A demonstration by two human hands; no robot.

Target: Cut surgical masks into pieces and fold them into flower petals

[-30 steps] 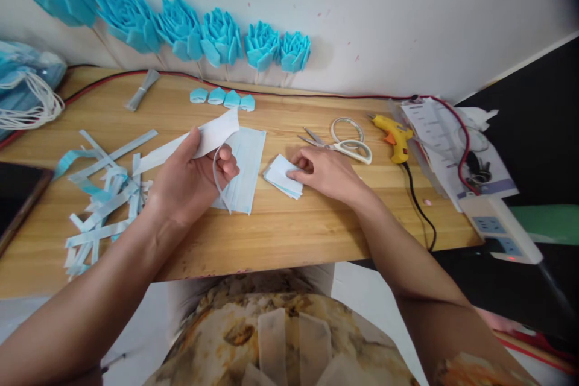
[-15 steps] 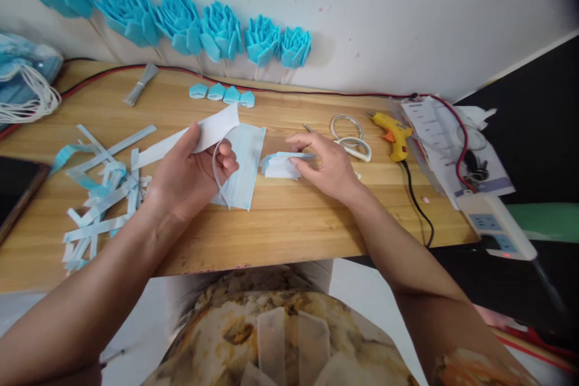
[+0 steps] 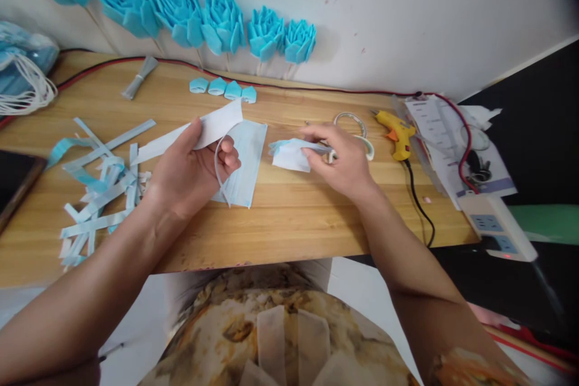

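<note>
Between thumb and fingers, my left hand (image 3: 192, 166) holds a long white strip of mask fabric (image 3: 219, 123). A thin pale ear-loop-like strip (image 3: 218, 172) curves past the same fingers. Under and beyond that hand, a flat light-blue face mask (image 3: 248, 163) lies on the table, partly covered. To the right, my right hand (image 3: 341, 157) pinches a small stack of blue-and-white fabric pieces (image 3: 292, 155) that fans out at its left end. Behind the right fingers lie a tape roll (image 3: 353, 123) and white-handled scissors (image 3: 370, 148), the latter mostly hidden.
Cut strips (image 3: 99, 193) pile at left beside a dark-screened device (image 3: 18, 187). Several folded blue petals (image 3: 217, 86) line the back, below blue fabric flowers (image 3: 224, 24). A yellow glue gun (image 3: 393, 132), papers (image 3: 434, 126) and a power strip (image 3: 497, 226) are at right.
My right hand has lifted the small fabric stack and shifted it slightly right and up. The left hand keeps its hold on the white strip. The view has tilted slightly.
</note>
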